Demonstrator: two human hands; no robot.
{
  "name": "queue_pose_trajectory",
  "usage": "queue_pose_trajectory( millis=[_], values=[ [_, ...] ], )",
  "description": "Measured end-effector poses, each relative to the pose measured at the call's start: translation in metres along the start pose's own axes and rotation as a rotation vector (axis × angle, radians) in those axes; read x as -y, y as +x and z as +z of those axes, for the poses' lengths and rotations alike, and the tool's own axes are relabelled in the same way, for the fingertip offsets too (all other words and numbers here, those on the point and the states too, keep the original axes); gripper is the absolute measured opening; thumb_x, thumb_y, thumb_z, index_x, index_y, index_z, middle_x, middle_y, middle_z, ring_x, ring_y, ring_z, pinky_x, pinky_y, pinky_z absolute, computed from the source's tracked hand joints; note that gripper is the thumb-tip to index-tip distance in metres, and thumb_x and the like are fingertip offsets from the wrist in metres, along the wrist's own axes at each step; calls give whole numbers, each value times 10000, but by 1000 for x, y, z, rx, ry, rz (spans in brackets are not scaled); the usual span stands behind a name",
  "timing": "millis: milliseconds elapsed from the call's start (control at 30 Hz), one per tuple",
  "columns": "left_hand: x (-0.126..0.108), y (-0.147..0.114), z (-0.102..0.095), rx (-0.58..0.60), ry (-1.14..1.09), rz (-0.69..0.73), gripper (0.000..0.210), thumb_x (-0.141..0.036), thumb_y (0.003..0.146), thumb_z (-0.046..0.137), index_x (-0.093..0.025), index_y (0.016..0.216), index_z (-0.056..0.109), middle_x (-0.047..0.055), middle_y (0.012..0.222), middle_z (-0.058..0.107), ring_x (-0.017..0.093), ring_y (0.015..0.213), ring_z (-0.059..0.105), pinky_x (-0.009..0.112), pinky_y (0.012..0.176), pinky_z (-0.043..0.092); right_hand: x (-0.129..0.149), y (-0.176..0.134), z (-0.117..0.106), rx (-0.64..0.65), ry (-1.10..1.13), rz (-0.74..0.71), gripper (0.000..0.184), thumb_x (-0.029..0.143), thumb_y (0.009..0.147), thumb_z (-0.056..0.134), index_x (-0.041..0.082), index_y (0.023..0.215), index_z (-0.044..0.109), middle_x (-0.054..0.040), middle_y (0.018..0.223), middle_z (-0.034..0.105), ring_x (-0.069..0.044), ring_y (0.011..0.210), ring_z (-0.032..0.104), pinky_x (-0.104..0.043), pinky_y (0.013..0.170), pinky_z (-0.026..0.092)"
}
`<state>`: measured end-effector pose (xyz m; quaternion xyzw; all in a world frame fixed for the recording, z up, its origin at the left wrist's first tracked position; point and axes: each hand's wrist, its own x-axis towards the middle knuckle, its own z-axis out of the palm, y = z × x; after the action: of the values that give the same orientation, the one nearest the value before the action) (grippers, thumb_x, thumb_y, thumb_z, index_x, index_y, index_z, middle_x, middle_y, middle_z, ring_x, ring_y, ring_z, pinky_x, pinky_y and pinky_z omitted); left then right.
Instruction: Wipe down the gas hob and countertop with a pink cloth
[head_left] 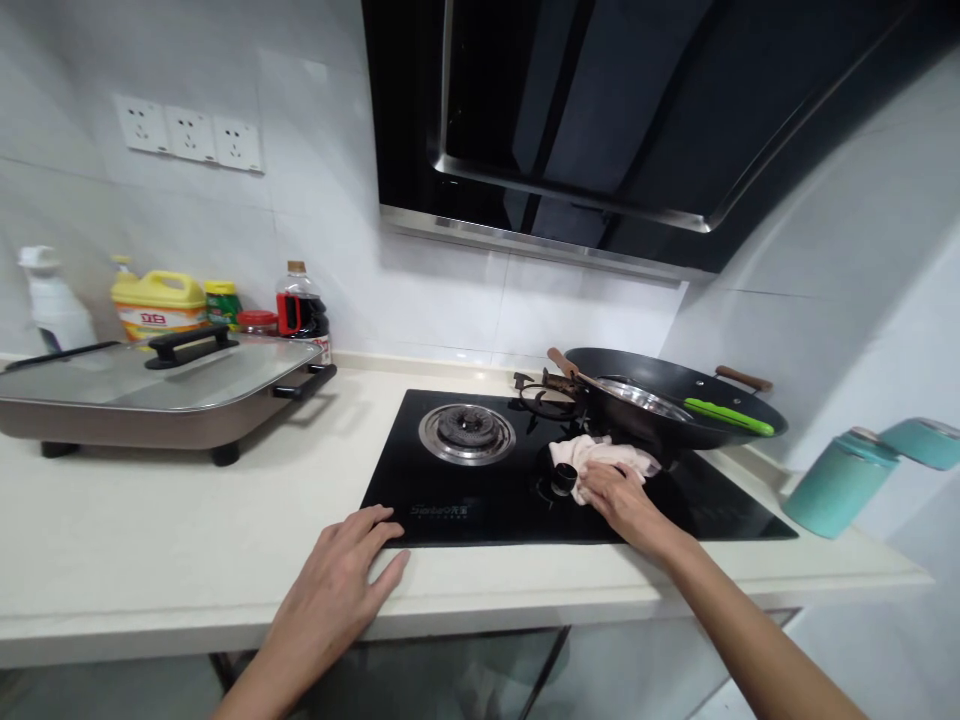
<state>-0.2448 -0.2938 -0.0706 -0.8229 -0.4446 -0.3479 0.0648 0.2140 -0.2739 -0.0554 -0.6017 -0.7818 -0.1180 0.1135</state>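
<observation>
My right hand (pixel 619 500) is closed on a pale cloth (pixel 600 455), pressed against the black glass gas stove (pixel 495 515). Right beside the cloth is a black stove knob (pixel 564 479). My left hand (pixel 341 570) lies with its fingers apart at the stove's front left corner, partly on the cream countertop (pixel 187 540). The uncovered left burner (pixel 467 430) sits in a round metal ring. Behind the cloth a large black wok (pixel 652 410) stands over the right side of the stove, with a shiny metal piece and a green-handled utensil (pixel 727 415) in it.
An electric pan (pixel 150 425) with a glass lid stands on the left. Behind it are a spray bottle (pixel 54 300), a yellow jug (pixel 159 305) and a dark sauce bottle (pixel 304 305). A teal canister (pixel 840 485) stands right. A pot support (pixel 544 397) leans behind. The range hood (pixel 555 130) overhangs.
</observation>
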Motion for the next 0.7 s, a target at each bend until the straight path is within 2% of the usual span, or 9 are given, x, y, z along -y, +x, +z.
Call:
queue_pose_trajectory(
  millis=[133,267,433,600,700],
  values=[
    [0,-2,-1,9,-4,-15,280,-446,955,583,-277,1107,745,70,1309,707,294,1208,653,473,1023,532,3,-24,15,-216,156,-124,335,308,1043,405,203,1163,700,-121,1268,707,-264,1333,566,-609,1203,291],
    [-1,0,-3,2,-1,-20,288,-463,953,585,-270,1093,749,68,1299,717,289,1200,663,464,1015,544,9,-39,24,-317,232,-124,332,336,1052,424,194,1174,698,-114,1209,733,-266,1256,631,-583,1174,404],
    [1,1,-2,-1,3,-9,268,-437,968,575,-259,1082,741,72,1263,733,283,1197,671,459,1017,547,25,-56,32,-476,266,-115,307,347,1049,468,191,1207,681,-131,1246,708,-281,1243,634,-548,1109,508],
    [6,-1,2,-14,4,1,282,-464,976,579,-265,1097,738,72,1271,727,275,1209,665,445,1028,546,42,-67,23,-506,268,-112,256,312,1043,475,207,1203,645,-118,1211,701,-284,1195,644,-525,1077,528],
    [8,0,3,-41,2,25,300,-484,978,577,-258,1092,738,78,1254,735,275,1193,674,434,1006,555,53,-73,11,-458,330,-69,202,286,1046,450,229,1146,616,-105,1135,685,-272,1110,648,-487,1001,543]
  ],
)
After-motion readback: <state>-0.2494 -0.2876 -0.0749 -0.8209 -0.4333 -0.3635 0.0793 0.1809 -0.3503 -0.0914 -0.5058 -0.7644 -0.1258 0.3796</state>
